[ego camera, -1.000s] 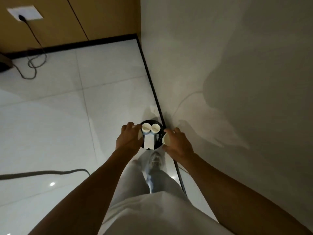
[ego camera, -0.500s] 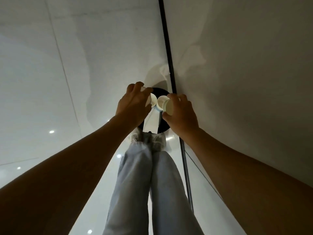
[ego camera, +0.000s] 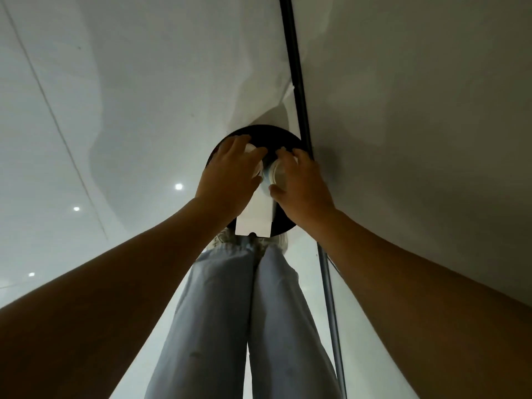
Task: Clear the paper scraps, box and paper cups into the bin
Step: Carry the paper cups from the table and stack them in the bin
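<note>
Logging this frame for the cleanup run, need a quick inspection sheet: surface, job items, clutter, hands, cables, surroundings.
Surface: pale glossy tiled floor with ceiling-light reflections.
Job's things: round black bin on the floor by the wall; white box tilted over its near rim; paper cup on its side over the opening; second white cup mostly hidden under the left hand. Paper scraps: nothing seen.
Clutter: nothing seen.
Hands: left hand covers the second cup, grip unclear; right hand grips the paper cup.
Cables: nothing seen.
Surroundings: grey wall, black skirting strip, the person's light trousers and shoes.
</note>
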Motion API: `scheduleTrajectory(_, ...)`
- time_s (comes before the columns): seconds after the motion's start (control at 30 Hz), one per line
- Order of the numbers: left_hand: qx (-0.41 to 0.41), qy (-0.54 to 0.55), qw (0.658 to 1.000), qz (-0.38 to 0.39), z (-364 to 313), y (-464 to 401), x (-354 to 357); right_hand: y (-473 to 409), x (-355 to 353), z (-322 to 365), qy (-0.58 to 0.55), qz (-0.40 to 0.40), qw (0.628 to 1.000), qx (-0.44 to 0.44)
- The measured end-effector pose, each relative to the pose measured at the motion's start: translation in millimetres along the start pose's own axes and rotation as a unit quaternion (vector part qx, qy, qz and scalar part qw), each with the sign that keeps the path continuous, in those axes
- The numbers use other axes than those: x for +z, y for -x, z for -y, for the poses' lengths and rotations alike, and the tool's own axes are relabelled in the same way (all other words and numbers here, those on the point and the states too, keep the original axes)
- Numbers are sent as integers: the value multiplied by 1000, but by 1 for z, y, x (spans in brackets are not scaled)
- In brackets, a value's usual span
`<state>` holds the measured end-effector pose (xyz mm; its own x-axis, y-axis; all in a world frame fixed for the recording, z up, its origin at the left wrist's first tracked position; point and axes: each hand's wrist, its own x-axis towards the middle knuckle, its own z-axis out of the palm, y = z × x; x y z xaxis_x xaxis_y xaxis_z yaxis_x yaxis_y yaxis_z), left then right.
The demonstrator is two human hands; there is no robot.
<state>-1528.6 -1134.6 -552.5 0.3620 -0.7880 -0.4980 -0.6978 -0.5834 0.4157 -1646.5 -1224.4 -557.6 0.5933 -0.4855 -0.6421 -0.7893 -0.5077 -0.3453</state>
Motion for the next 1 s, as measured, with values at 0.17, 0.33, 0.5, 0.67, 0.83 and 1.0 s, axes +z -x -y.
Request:
scheduleTrajectory(0.17,14,-9,999,37,8,1,11,-6,15,0,42,12,999,-7)
scheduleTrajectory(0.33,14,-41,998,43,9,4,-8,1,-2,15,68,6,998,-5)
scheduleTrajectory(0.5,-37,-39,998,28,-9,47,-74,47,-49,60,32,5,999,6)
scheduleTrajectory(0.67,-100,-10,995,25,-39,132,-159,128,-108,122,43,15,999,-26)
scheduleTrajectory(0.83,-193,5,981,14,-74,232,-222,214,-164,178,97,56,988,-110)
scheduleTrajectory(1.0,-283,20,957,-58,-101,340,-252,291,-191,232,188,78,952,-229)
